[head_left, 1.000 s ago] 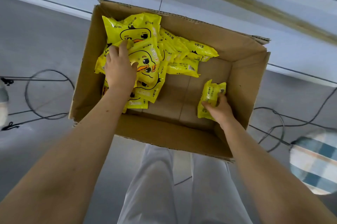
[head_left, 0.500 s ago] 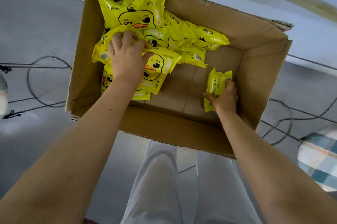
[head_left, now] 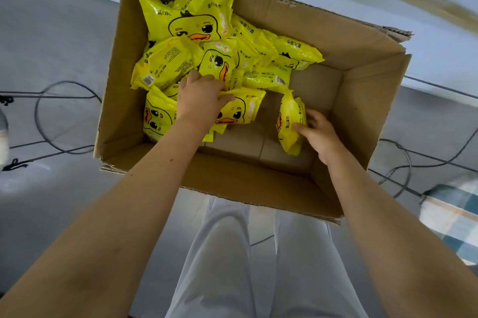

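An open cardboard box [head_left: 372, 100] stands on the floor in front of me. Several yellow duck-print packets [head_left: 191, 22] lie heaped in its left and far part. My left hand [head_left: 198, 102] reaches into the heap, fingers curled around the edge of one duck-face packet [head_left: 240, 110]. My right hand [head_left: 319, 133] holds a single yellow packet [head_left: 291, 123] upright on its edge against the bare box bottom near the right wall, thumb on its front.
Black cables [head_left: 67, 121] loop over the grey floor left and right of the box. A checked blue-and-white cloth object [head_left: 450, 216] lies at the right edge. My white-trousered legs [head_left: 232, 260] are below the box's near wall.
My left hand slid nearer and to the right within the heap and took hold of a packet's edge. The right hand's packet now stands more upright. The view moved closer to the box.
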{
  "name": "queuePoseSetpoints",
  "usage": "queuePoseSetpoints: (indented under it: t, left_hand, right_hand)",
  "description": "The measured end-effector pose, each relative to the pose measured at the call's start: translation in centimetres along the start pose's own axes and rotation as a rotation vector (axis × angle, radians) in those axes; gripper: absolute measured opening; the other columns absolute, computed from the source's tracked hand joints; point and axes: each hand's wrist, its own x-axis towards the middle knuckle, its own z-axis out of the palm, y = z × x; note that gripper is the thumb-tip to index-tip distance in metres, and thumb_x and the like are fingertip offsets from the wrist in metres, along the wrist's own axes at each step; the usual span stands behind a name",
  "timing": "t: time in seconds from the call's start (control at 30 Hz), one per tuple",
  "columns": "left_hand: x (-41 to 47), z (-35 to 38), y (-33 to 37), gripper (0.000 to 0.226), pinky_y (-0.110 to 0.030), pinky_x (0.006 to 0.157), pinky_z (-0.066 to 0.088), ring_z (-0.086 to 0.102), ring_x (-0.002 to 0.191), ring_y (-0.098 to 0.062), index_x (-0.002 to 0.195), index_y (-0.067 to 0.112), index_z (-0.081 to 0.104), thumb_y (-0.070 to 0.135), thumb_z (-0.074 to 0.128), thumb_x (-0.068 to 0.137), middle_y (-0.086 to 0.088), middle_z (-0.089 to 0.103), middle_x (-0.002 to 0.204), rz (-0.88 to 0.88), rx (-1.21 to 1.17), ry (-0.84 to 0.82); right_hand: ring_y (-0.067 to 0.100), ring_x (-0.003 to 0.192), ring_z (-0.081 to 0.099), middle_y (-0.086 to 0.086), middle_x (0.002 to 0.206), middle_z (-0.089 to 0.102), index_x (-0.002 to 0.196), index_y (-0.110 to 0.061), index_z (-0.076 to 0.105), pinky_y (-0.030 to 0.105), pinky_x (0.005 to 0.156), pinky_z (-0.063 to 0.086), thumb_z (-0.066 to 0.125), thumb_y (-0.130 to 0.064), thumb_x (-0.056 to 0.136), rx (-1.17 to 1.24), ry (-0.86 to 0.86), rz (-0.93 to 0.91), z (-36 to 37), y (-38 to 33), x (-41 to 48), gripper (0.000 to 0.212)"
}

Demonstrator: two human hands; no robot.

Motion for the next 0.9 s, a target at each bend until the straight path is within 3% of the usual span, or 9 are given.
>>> queuePoseSetpoints:
  t: [0.13, 0.23, 0.33, 0.47, 0.6, 0.67, 0.73, 0.9]
  left_hand:
    - [-1.5, 1.4, -0.6, 0.03, -0.041, 0.096, 0.029, 0.041, 0.114, -0.03, 0.097, 0.018, 0.065, 0.046, 0.058, 0.088, -0.006, 0.065, 0.096, -0.083, 0.012, -0.116]
    - [-2.7, 2.4, -0.8, 0.027, -0.039, 0.095, 0.028, 0.04, 0.114, -0.027, 0.1, 0.023, 0.065, 0.046, 0.057, 0.088, -0.002, 0.064, 0.101, -0.017, 0.115, -0.153]
    - [-3.4, 3.0, -0.9, 0.028, -0.038, 0.096, 0.024, 0.039, 0.116, -0.026, 0.104, 0.027, 0.066, 0.047, 0.057, 0.087, 0.004, 0.064, 0.109, 0.05, 0.179, -0.156]
    - [-3.8, 3.3, -1.1, 0.026, -0.038, 0.097, 0.019, 0.04, 0.116, -0.024, 0.101, 0.027, 0.066, 0.046, 0.056, 0.088, 0.006, 0.065, 0.107, 0.065, 0.202, -0.145]
    - [-3.9, 3.4, -0.9, 0.025, -0.039, 0.099, 0.018, 0.042, 0.116, -0.023, 0.098, 0.026, 0.066, 0.046, 0.054, 0.089, 0.005, 0.066, 0.105, 0.043, 0.19, -0.136]
    - [-3.9, 3.5, -0.9, 0.025, -0.039, 0.099, 0.018, 0.041, 0.116, -0.023, 0.098, 0.026, 0.067, 0.046, 0.054, 0.089, 0.005, 0.066, 0.105, 0.034, 0.186, -0.132]
    - [-3.9, 3.6, -0.8, 0.025, -0.039, 0.099, 0.016, 0.041, 0.117, -0.023, 0.096, 0.026, 0.067, 0.047, 0.055, 0.089, 0.005, 0.066, 0.105, 0.029, 0.192, -0.134]
    - [-3.9, 4.2, -0.6, 0.026, -0.041, 0.101, 0.014, 0.039, 0.119, -0.023, 0.095, 0.024, 0.067, 0.046, 0.055, 0.089, 0.004, 0.065, 0.105, 0.025, 0.21, -0.135]
  right_hand:
    - [0.016, 0.107, 0.06, 0.007, 0.127, 0.061, 0.135, -0.017, 0.049, 0.024, 0.085, 0.046, 0.061, -0.005, 0.089, 0.219, -0.123, 0.105, 0.1, 0.9, -0.1, 0.049]
    - [0.02, 0.103, 0.061, 0.009, 0.125, 0.061, 0.138, -0.017, 0.045, 0.024, 0.075, 0.048, 0.056, 0.0, 0.089, 0.293, -0.101, 0.171, 0.6, 1.7, 0.1, 0.053]
    - [0.021, 0.103, 0.059, 0.009, 0.123, 0.06, 0.138, -0.018, 0.044, 0.025, 0.07, 0.049, 0.054, 0.003, 0.09, 0.374, 0.026, 0.214, 1.2, 2.3, 0.2, 0.054]
    - [0.026, 0.109, 0.059, 0.012, 0.124, 0.059, 0.13, -0.015, 0.052, 0.041, 0.092, 0.051, 0.058, -0.003, 0.088, 0.338, 0.276, 0.246, 1.8, 2.8, 0.2, 0.044]
    - [0.02, 0.096, 0.054, 0.009, 0.118, 0.06, 0.124, -0.011, 0.057, 0.03, 0.087, 0.045, 0.044, -0.024, 0.098, 0.29, 0.42, 0.24, 1.4, 2.2, -0.5, 0.031]
    - [0.016, 0.09, 0.053, 0.004, 0.11, 0.06, 0.123, -0.012, 0.056, 0.028, 0.083, 0.042, 0.038, -0.038, 0.1, 0.268, 0.411, 0.215, 1.2, 2.1, -0.8, 0.039]
    - [0.015, 0.093, 0.055, 0.002, 0.111, 0.059, 0.126, -0.014, 0.053, 0.027, 0.082, 0.041, 0.046, -0.046, 0.096, 0.188, 0.354, 0.171, 1.1, 2.2, -1.2, 0.045]
    - [0.028, 0.122, 0.051, 0.011, 0.133, 0.053, 0.143, -0.011, 0.03, 0.032, 0.093, 0.042, 0.075, -0.031, 0.08, -0.077, 0.297, 0.131, 1.1, 2.5, -1.6, 0.08]
